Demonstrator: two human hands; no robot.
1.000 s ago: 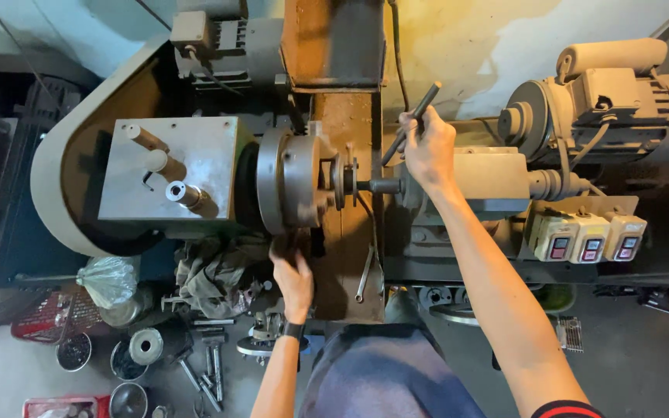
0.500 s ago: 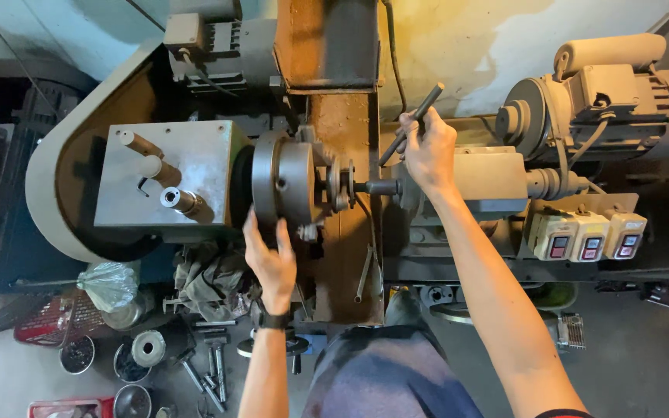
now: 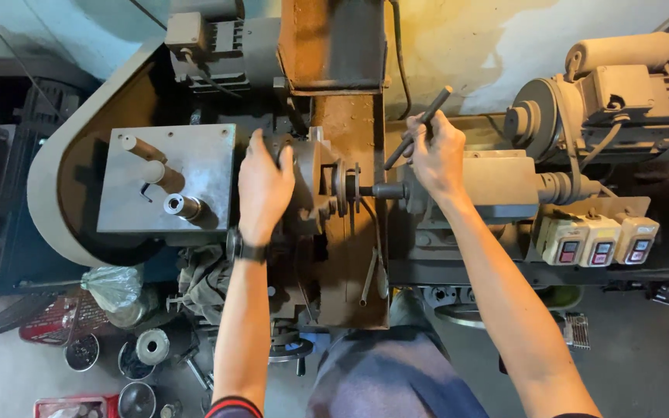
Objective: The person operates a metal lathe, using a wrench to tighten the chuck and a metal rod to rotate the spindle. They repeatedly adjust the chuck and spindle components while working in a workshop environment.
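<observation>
Left hand (image 3: 265, 186) on chuck (image 3: 307, 186) — right hand (image 3: 437, 155) on lever (image 3: 418, 128)

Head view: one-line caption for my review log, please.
Seen from above, left hand rests on a lathe chuck while right hand grips a dark lever.

We see left hand (image 3: 265, 186) covering chuck (image 3: 307, 186), right hand (image 3: 437, 155) on black lever (image 3: 418, 128). Narrow gap between them, blocked by spindle (image 3: 385, 190). Grey housing (image 3: 168, 178) with pegs crowds left; switch boxes (image 3: 599, 240) right.
</observation>
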